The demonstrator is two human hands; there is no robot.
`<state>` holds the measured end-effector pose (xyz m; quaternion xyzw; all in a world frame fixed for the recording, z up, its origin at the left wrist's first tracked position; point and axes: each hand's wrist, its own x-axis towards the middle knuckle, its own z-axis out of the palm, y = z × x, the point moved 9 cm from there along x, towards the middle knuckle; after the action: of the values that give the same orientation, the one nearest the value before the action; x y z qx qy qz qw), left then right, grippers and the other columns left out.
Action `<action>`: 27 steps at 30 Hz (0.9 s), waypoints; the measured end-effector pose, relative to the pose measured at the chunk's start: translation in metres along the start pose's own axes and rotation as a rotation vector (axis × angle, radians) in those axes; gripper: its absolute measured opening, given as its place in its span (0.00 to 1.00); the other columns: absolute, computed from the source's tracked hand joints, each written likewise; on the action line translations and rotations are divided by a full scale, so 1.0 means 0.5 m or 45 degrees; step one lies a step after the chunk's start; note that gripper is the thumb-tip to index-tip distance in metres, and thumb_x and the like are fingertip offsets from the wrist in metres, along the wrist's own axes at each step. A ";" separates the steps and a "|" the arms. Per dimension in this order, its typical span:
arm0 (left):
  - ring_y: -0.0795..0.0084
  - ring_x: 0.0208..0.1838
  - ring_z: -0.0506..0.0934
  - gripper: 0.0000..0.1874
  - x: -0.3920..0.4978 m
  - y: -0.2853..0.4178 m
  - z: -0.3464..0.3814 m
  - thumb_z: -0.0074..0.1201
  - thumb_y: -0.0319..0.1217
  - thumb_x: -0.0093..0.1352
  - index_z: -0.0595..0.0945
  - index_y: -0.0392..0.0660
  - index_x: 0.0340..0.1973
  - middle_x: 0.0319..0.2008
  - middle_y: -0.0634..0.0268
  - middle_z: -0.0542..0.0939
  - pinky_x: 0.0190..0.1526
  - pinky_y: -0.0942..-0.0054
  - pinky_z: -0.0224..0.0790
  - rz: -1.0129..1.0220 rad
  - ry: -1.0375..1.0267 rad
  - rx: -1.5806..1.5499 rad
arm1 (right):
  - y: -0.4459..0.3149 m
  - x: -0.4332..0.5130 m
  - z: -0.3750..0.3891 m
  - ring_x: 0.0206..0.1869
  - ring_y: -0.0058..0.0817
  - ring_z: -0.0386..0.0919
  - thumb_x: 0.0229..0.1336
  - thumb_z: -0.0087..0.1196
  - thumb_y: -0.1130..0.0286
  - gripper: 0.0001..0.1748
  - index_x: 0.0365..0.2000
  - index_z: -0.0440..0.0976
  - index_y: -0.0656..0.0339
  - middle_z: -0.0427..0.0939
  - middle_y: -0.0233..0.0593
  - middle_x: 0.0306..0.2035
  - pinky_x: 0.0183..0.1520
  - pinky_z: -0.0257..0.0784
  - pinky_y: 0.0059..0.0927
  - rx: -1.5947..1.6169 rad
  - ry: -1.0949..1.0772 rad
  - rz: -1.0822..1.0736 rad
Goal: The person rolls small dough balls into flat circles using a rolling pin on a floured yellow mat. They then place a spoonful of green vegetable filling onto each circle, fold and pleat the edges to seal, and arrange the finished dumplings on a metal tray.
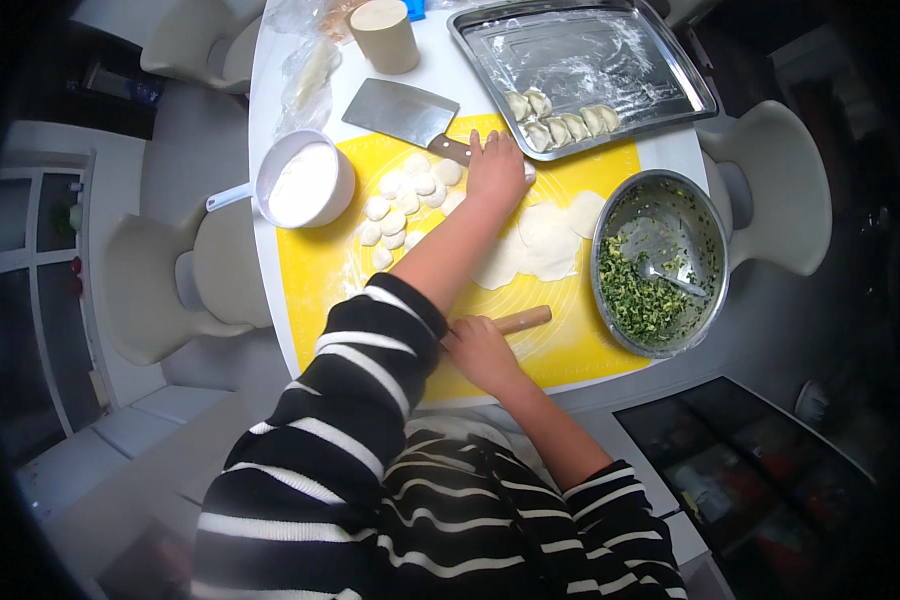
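Note:
My left hand [495, 171] reaches across the yellow silicone mat [600, 360], over the wooden handle of a cleaver [401, 111]. Whether it grips anything is hidden from above; a white lump of dough [529, 172] shows beside it. My right hand [484, 349] is closed around a wooden rolling pin [525, 319] near the mat's front edge. Small flattened dough pieces [394, 223] lie to the left of my left forearm. To its right, rolled dough wrappers [551, 240] overlap on the mat.
A steel bowl [660, 178] at right holds chopped green filling [637, 300] and a spoon [675, 281]. Several dumplings [570, 129] sit in a floured metal tray [487, 82]. A handled tub of flour [305, 184] stands left, and a beige cylindrical container [386, 41] behind the cleaver.

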<state>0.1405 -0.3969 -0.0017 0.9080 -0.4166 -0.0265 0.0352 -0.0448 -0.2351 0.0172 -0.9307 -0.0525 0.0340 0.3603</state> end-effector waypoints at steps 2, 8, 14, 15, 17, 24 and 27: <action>0.61 0.67 0.63 0.31 -0.010 -0.002 0.011 0.54 0.46 0.63 0.70 0.40 0.57 0.61 0.55 0.68 0.69 0.46 0.37 0.102 0.038 0.040 | 0.025 -0.013 0.040 0.44 0.36 0.70 0.50 0.51 0.67 0.13 0.38 0.72 0.58 0.72 0.38 0.38 0.49 0.64 0.38 -0.024 0.150 -0.035; 0.61 0.64 0.66 0.19 -0.053 0.042 -0.038 0.44 0.34 0.67 0.75 0.41 0.52 0.54 0.56 0.74 0.68 0.53 0.47 0.573 0.032 0.070 | 0.052 -0.019 0.055 0.45 0.35 0.70 0.49 0.52 0.68 0.14 0.39 0.72 0.58 0.71 0.36 0.38 0.49 0.64 0.38 0.018 0.029 0.046; 0.60 0.63 0.66 0.19 -0.150 0.037 -0.036 0.45 0.32 0.65 0.75 0.38 0.50 0.53 0.55 0.74 0.63 0.61 0.55 0.696 -0.013 0.314 | 0.024 -0.014 0.030 0.46 0.36 0.70 0.49 0.53 0.69 0.14 0.39 0.72 0.58 0.71 0.37 0.39 0.50 0.65 0.39 0.019 0.039 0.037; 0.60 0.63 0.66 0.19 -0.168 0.029 -0.022 0.45 0.32 0.64 0.75 0.38 0.50 0.53 0.55 0.74 0.62 0.61 0.56 0.720 0.001 0.350 | 0.020 -0.014 0.029 0.47 0.36 0.70 0.49 0.53 0.69 0.13 0.38 0.72 0.58 0.72 0.37 0.40 0.50 0.65 0.40 -0.010 0.036 0.019; 0.59 0.64 0.66 0.20 -0.219 -0.004 -0.032 0.45 0.30 0.64 0.74 0.37 0.50 0.55 0.54 0.72 0.59 0.61 0.60 0.725 0.033 0.211 | 0.019 -0.018 0.027 0.47 0.36 0.70 0.49 0.54 0.69 0.14 0.39 0.72 0.58 0.72 0.37 0.40 0.50 0.65 0.40 -0.047 0.087 -0.001; 0.55 0.66 0.62 0.22 -0.441 -0.181 -0.068 0.44 0.28 0.64 0.71 0.43 0.55 0.63 0.56 0.64 0.59 0.63 0.63 0.325 -0.021 -0.440 | 0.012 -0.005 0.023 0.51 0.40 0.69 0.47 0.57 0.72 0.14 0.38 0.72 0.59 0.71 0.41 0.45 0.54 0.64 0.42 -0.268 -0.020 0.042; 0.54 0.67 0.62 0.21 -0.503 -0.227 -0.047 0.45 0.28 0.64 0.72 0.44 0.54 0.63 0.55 0.65 0.61 0.64 0.61 0.200 -0.006 -0.443 | 0.011 -0.006 -0.006 0.52 0.41 0.69 0.47 0.58 0.72 0.15 0.38 0.72 0.60 0.71 0.42 0.46 0.55 0.64 0.42 -0.114 0.035 0.152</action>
<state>0.0640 -0.1311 0.0165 0.8528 -0.4755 -0.0976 0.1927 -0.0468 -0.2417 0.0158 -0.9478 0.0065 0.0401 0.3164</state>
